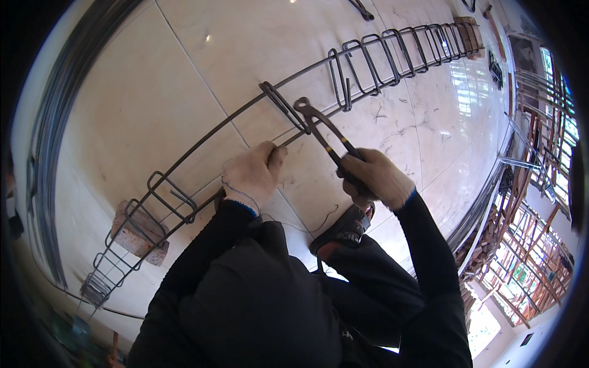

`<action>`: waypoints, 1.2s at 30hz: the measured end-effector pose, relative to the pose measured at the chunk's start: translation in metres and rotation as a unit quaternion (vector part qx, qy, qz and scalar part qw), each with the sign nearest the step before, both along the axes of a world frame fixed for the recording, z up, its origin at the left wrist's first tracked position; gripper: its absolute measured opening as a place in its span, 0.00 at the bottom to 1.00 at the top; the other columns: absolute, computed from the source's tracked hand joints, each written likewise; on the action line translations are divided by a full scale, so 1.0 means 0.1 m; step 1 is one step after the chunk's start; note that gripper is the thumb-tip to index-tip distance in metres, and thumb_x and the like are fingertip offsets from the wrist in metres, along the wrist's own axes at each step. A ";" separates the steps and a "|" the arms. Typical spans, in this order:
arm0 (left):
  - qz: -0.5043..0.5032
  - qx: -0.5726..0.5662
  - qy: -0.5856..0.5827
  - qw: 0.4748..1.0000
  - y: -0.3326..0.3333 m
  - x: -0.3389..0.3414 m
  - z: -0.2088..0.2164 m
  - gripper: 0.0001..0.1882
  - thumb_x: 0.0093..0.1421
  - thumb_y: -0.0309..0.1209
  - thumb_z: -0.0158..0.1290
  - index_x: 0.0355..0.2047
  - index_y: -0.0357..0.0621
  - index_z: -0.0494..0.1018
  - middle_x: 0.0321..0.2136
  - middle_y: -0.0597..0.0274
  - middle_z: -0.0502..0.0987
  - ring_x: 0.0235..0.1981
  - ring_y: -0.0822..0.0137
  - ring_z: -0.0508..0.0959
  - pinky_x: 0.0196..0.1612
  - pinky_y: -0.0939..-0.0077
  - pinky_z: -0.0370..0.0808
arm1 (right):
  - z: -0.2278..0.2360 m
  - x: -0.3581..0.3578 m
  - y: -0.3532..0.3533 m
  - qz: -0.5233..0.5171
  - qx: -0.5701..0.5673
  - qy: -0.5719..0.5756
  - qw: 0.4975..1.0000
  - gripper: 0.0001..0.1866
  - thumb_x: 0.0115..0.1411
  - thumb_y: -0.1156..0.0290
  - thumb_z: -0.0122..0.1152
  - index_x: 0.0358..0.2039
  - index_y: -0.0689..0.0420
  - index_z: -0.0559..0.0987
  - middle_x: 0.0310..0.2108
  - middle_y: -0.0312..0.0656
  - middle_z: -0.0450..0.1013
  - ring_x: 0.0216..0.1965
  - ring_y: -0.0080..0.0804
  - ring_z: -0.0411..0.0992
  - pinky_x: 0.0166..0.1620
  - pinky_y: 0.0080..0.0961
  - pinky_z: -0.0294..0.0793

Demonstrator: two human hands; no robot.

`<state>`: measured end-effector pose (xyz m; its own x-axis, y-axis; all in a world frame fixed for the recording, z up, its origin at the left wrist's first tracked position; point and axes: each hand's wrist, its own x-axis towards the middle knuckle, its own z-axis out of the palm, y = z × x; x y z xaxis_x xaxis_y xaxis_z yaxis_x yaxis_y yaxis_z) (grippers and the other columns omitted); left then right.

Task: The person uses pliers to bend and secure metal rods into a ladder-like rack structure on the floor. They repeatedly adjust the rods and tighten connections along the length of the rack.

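Note:
A long reinforcing-bar cage (208, 136) with bent stirrups (392, 56) runs across the floor from lower left to upper right. My left hand (250, 175), in a pale work glove, is closed beside the cage's near bar, thumb and fingers pressed together. A thin tie wire (294, 228) trails from this hand, looping by the wrist; its gripped part is hidden. My gloved right hand (375, 176) grips the handles of dark steel pincers (325, 132). Their jaws are beside a pair of stirrups (285, 109) in the middle of the cage.
Bricks prop the cage, one at lower left (140, 233) and one at far right (469, 37). A bundle of long bars (58, 129) lies along the left. My shoe (346, 232) rests close to the cage. Wire scraps dot the tiled floor (392, 132); wood is piled (485, 245) at right.

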<state>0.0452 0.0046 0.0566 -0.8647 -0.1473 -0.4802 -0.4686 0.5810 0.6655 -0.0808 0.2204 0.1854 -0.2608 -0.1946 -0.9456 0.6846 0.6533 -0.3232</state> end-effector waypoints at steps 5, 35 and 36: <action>0.065 0.059 -0.071 0.994 0.07 -0.43 0.15 0.27 0.70 0.58 0.55 0.42 0.45 0.81 0.32 0.49 0.86 0.37 0.43 0.86 0.43 0.49 0.81 | 0.07 0.32 0.49 -0.156 -0.009 -0.027 0.987 0.18 0.77 0.59 0.51 0.38 0.62 0.74 0.19 0.39 0.67 0.14 0.26 0.63 0.18 0.26 0.61; 0.146 0.087 0.055 0.984 0.30 -0.63 -0.08 0.24 0.69 0.49 0.59 0.34 0.36 0.79 0.30 0.42 0.84 0.36 0.41 0.85 0.40 0.48 0.79 | -0.30 0.08 0.09 -0.229 -0.090 -0.174 0.953 0.17 0.71 0.59 0.63 0.42 0.63 0.79 0.25 0.35 0.71 0.20 0.21 0.67 0.20 0.17 0.58; 0.148 0.093 0.056 0.983 0.29 -0.63 -0.06 0.24 0.69 0.49 0.59 0.34 0.36 0.79 0.29 0.42 0.84 0.35 0.40 0.85 0.40 0.48 0.79 | -0.26 0.04 0.12 -0.210 -0.076 -0.148 0.963 0.16 0.72 0.59 0.63 0.41 0.63 0.79 0.25 0.34 0.70 0.20 0.21 0.67 0.20 0.17 0.59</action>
<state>-0.0177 0.0333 0.0504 -0.8468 -0.3184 -0.4262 -0.5155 0.2934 0.8051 -0.0765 0.2322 0.1591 -0.0693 -0.2736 -0.9593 0.9551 0.2595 -0.1430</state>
